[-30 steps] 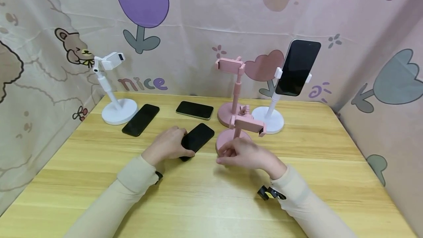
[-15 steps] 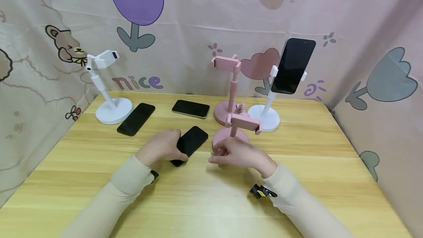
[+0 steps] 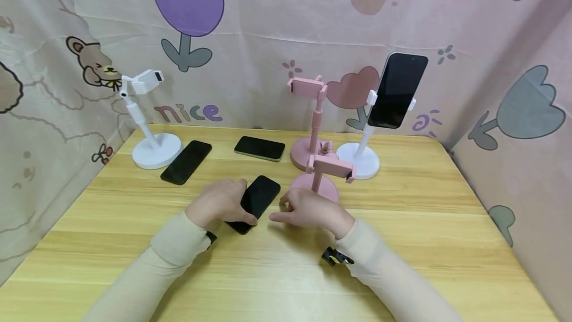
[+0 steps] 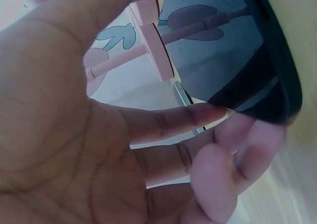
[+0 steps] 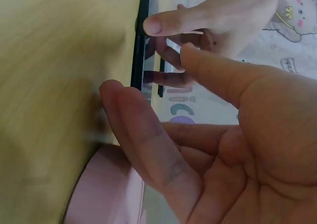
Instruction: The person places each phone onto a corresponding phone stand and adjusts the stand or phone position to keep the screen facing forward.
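Observation:
My left hand (image 3: 219, 203) holds a black phone (image 3: 262, 196) by its long edges, thumb on the near side. The left wrist view shows this phone's glossy screen (image 4: 213, 45) mirroring a stand. To its right is my right hand (image 3: 313, 211), fingers loosely bent and holding nothing, its fingertips a short gap from the phone. Just behind the right hand stands a pink phone stand (image 3: 332, 166) with a round base. In the right wrist view, that base (image 5: 106, 189) lies close below my right fingers, and the phone's dark side edge (image 5: 140, 55) shows beyond them.
At the back left is a white stand (image 3: 157, 151), with a second black phone (image 3: 186, 162) beside it. A third phone (image 3: 260, 148) lies at the back middle. Another pink stand (image 3: 306, 153) and a white stand (image 3: 359, 160) bearing an upright phone (image 3: 397, 91) are at the back right.
The left hand has drawn the phone toward the front of the table and turned it slightly. My right hand has shifted left from the front pink stand toward the phone.

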{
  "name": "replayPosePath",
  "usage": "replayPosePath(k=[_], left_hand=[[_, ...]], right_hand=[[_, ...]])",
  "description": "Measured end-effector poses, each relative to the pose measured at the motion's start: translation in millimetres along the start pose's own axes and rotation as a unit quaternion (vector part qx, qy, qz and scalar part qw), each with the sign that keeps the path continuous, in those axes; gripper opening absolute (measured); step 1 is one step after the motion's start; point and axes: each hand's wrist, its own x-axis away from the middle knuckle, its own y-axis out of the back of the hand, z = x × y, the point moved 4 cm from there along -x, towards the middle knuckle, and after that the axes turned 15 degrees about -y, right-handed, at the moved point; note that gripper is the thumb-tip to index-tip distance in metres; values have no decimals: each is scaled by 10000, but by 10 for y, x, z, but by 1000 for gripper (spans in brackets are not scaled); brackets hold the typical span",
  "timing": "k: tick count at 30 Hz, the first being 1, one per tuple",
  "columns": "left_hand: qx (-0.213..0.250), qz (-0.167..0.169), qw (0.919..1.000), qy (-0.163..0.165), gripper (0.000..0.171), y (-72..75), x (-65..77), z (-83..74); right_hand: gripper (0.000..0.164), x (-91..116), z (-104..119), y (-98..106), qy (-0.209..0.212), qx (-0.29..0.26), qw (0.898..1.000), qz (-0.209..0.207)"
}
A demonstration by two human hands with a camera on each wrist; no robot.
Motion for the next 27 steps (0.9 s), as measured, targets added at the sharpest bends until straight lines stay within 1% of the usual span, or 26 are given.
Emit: replayPosePath(k=[3,5,8,10,14,16,20,24,27], left_hand=[[54,-46,10000,-52,94,-13,0,-5],[104,-96,9999,-74,92,-14,2,-7],[203,-131,9997,-65,88,-15,6,-2],[259,-136,9996,-54,86,-7,10,-3],[384,-134,9991,-85,77,11,18,-2],[441,-154,9989,-107,71,20,22,5],[534,-158,9983,-156,65,31,34,16],[560,-97,9981,-237,63,44,46,42],[528,25,9983,-264,64,70,58,87]], right_hand=[[37,-51,33,-28,-183,-39,9998,-118],[36,-86,62,-46,-236,-81,9995,-175],[39,-136,101,-69,-332,-117,9991,-241],[37,-166,117,-80,-428,-96,9986,-307],[44,-215,147,-94,-590,2,9974,-404],[49,-238,167,-96,-653,94,9968,-447],[53,-287,213,-92,-695,407,9951,-582],[53,-332,264,-78,-624,708,9923,-806],[55,-363,300,-69,-586,875,9896,-984]])
